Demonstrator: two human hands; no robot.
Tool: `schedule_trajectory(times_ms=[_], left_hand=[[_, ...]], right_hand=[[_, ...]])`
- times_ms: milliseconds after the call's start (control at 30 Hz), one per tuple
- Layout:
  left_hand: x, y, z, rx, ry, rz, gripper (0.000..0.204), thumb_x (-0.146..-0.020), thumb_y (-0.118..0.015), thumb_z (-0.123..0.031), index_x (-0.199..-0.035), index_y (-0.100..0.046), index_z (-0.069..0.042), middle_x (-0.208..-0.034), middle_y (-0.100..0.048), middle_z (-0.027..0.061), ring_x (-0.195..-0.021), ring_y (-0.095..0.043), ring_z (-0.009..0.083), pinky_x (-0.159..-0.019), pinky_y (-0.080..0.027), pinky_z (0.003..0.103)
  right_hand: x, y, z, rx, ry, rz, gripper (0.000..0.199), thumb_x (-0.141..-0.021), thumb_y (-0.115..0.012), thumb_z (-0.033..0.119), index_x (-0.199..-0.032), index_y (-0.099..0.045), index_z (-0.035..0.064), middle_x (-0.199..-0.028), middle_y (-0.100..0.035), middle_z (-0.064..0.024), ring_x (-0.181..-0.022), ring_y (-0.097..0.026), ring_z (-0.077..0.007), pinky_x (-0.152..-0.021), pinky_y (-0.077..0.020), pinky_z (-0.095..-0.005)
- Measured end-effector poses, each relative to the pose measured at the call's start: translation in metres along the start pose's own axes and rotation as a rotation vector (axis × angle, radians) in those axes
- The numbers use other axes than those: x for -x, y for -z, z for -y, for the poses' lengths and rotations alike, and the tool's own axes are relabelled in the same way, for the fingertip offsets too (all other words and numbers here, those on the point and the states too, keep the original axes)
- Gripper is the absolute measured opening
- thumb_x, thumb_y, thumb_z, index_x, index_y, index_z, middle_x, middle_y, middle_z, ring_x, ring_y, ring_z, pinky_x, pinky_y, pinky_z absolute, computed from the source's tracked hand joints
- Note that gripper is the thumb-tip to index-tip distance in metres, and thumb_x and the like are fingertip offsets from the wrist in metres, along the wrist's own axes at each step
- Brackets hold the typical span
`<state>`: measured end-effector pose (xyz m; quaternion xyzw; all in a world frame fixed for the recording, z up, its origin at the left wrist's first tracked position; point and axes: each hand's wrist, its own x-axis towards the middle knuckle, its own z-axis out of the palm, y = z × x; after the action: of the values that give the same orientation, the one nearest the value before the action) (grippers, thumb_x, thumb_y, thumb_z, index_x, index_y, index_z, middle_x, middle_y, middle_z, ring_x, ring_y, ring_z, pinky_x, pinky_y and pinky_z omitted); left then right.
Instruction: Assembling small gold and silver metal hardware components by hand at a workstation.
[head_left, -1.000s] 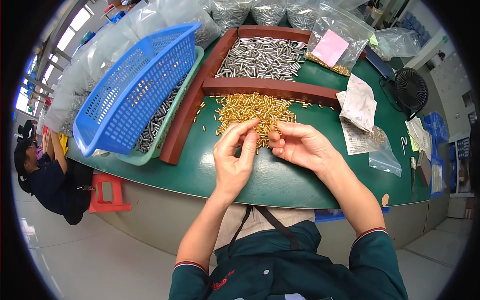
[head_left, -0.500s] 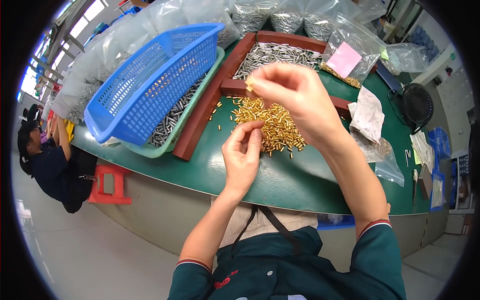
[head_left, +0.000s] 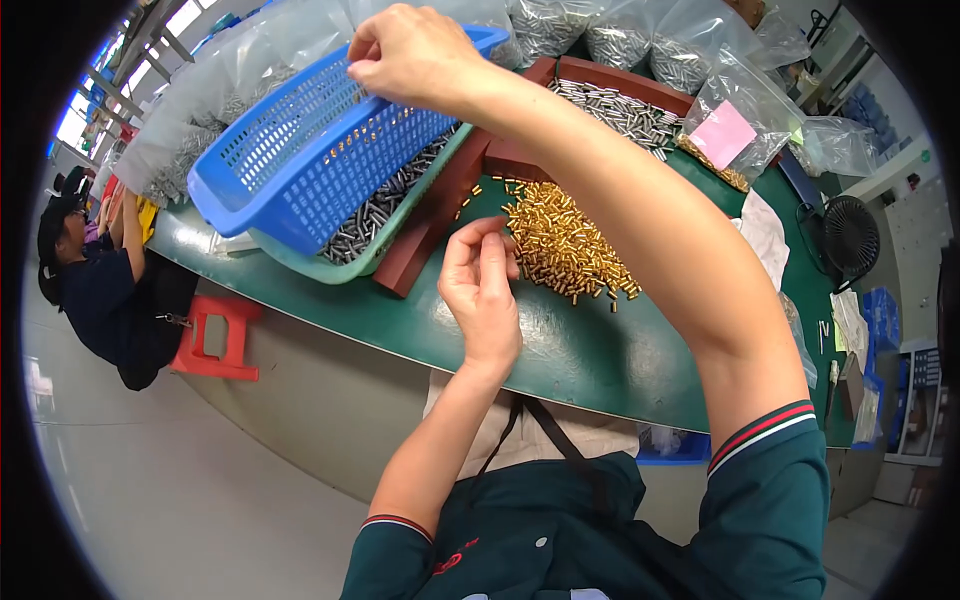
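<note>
My right hand [head_left: 415, 58] is over the far rim of a blue perforated basket [head_left: 350, 175], its fingers curled and the thumb pressed in. What it holds, if anything, is hidden. At the near left edge of a pile of small gold-coloured metal cylinders [head_left: 570, 245], my left hand [head_left: 484, 290] has its fingers curled toward the thumb. Anything within that hand is too small or hidden to make out. The blue basket rests tilted on a light green basket [head_left: 370, 265] that holds dark grey metal pins [head_left: 375, 215].
Reddish-brown bars [head_left: 410, 255] frame the work area and silver pins [head_left: 625, 115]. Clear bags of metal parts [head_left: 620, 45] line the back. A pink-labelled bag [head_left: 722, 135], cloth [head_left: 765, 235] and black fan [head_left: 850, 235] stand right. Another person [head_left: 110, 270] sits left near a red stool [head_left: 220, 335].
My right hand has moved left and away from me, from above the gold cylinders to over the blue basket; the gold-coloured piece at its fingertips no longer shows. My left hand stays beside the pile.
</note>
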<state>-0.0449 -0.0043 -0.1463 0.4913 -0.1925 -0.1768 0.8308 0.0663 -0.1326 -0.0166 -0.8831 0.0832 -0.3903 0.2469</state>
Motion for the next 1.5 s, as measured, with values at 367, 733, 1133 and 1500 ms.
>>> schedule_trajectory(times_ms=[367,733,1133,1500], left_hand=[[-0.004,0.010,-0.002,0.105,0.028,-0.040,0.014,-0.096,-0.052,-0.007,-0.106,-0.060,-0.001,-0.085,-0.057,0.0023,-0.067,-0.046,0.0060,-0.061,-0.040,0.020],[-0.013,0.025,-0.010,-0.150,-0.040,0.018,0.013,-0.095,-0.055,-0.005,-0.103,-0.063,0.000,-0.087,-0.060,0.0025,-0.071,-0.049,0.0057,-0.066,-0.042,0.020],[-0.012,0.024,-0.007,-0.151,-0.010,0.055,0.012,-0.093,-0.056,-0.004,-0.100,-0.064,-0.001,-0.083,-0.061,0.0011,-0.068,-0.050,0.0042,-0.062,-0.041,0.018],[-0.010,0.022,-0.009,-0.189,0.043,0.098,0.012,-0.093,-0.056,-0.004,-0.099,-0.065,0.000,-0.085,-0.060,0.0014,-0.070,-0.051,0.0050,-0.065,-0.042,0.019]], right_hand=[[0.128,0.072,-0.021,0.102,-0.149,0.250,0.009,-0.074,-0.063,0.012,-0.076,-0.068,0.0039,-0.072,-0.066,-0.0129,-0.075,-0.064,-0.0334,-0.071,-0.0505,-0.0439],[0.176,0.060,-0.040,0.390,0.013,0.456,0.011,-0.071,-0.063,0.005,-0.080,-0.067,0.0004,-0.083,-0.064,-0.0160,-0.084,-0.060,-0.0330,-0.075,-0.0498,-0.0437],[0.176,0.049,-0.041,0.498,0.126,0.477,0.008,-0.067,-0.064,0.006,-0.072,-0.068,0.0006,-0.082,-0.063,-0.0152,-0.085,-0.062,-0.0301,-0.069,-0.0522,-0.0414],[0.189,0.071,-0.050,0.266,0.053,0.334,0.011,-0.070,-0.063,0.005,-0.080,-0.066,0.0001,-0.082,-0.063,-0.0146,-0.087,-0.059,-0.0321,-0.072,-0.0508,-0.0429]])
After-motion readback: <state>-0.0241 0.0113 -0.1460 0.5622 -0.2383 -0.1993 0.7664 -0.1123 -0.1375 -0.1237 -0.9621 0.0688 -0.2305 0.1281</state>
